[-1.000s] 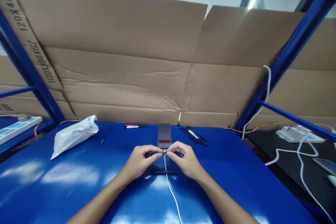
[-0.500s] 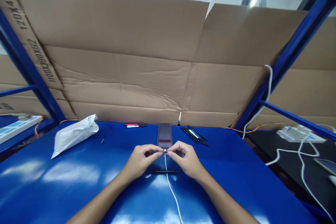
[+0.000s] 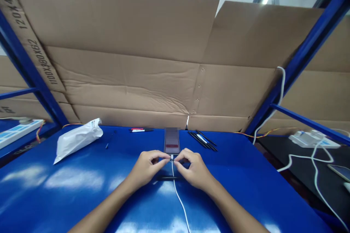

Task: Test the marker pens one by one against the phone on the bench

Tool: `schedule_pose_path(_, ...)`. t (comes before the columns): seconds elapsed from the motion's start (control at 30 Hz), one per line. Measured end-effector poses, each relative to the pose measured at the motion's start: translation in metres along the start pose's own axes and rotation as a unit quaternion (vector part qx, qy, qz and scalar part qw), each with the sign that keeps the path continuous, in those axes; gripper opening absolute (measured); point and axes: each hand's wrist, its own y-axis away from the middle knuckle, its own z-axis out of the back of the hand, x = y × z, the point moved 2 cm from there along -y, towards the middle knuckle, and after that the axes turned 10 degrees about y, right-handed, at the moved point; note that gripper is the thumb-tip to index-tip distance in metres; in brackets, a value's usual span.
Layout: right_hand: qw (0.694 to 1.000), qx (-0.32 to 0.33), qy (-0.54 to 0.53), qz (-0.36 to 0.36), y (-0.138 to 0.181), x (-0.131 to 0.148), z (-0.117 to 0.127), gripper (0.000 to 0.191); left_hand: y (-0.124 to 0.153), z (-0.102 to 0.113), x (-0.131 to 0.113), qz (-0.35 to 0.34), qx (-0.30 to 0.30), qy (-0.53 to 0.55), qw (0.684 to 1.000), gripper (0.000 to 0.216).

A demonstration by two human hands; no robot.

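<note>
My left hand (image 3: pixel 149 165) and my right hand (image 3: pixel 193 167) face each other above the table, each in a pinch with thumb and forefinger. Between the fingertips, across the white cable (image 3: pixel 179 196), is a small dark piece, too small to make out. Just above it shows the cable's white plug (image 3: pixel 172 157), at the near end of a phone (image 3: pixel 172 140) with a dark screen and a reddish bar. A thin black stick, perhaps a pen (image 3: pixel 167 178), lies crosswise by the cable, nearer to me.
Several dark pens (image 3: pixel 203 140) lie right of the phone, and red and white pens (image 3: pixel 140 130) to its left. A white plastic bag (image 3: pixel 78 140) rests at the left on the blue table (image 3: pixel 82 204). Cardboard (image 3: pixel 123 54) walls off the back; blue frame posts (image 3: pixel 296 58) flank it.
The small dark piece sits slightly lower on the cable, and more of the white plug shows above it. My right thumb has dropped a little away from the forefinger. My left hand is nearly still.
</note>
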Motion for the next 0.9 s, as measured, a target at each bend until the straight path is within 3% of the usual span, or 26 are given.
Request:
schedule_pose_path(0.23, 0.999, 0.001, 0.026, 0.044, 0.001, 0.006, 0.003, 0.011, 0.0, -0.001, 0.001, 0.006, 0.007, 0.004, 1.0, 0.023)
schedule_pose_path(0.33, 1.0, 0.012, 0.014, 0.016, 0.0, 0.004, 0.003, 0.01, 0.0, -0.002, 0.002, 0.017, 0.026, 0.007, 1.0, 0.025)
schedule_pose_path(0.43, 1.0, 0.024, 0.013, -0.005, 0.0, 0.001, 0.001, 0.011, 0.001, -0.003, 0.001, -0.002, 0.049, -0.037, 0.998, 0.025)
schedule_pose_path(0.57, 0.998, 0.05, 0.026, 0.022, -0.001, 0.0, 0.0, 0.012, 0.001, -0.002, -0.001, -0.028, 0.064, -0.112, 0.991, 0.024)
schedule_pose_path(0.73, 0.992, 0.069, 0.101, 0.0, 0.0, -0.011, 0.005, 0.012, -0.001, 0.005, 0.002, -0.043, 0.099, -0.178, 0.978, 0.02)
schedule_pose_path(0.9, 0.98, 0.124, 0.156, -0.021, 0.002, -0.021, 0.003, 0.02, -0.001, 0.006, 0.007, -0.018, 0.133, -0.223, 0.966, 0.017)
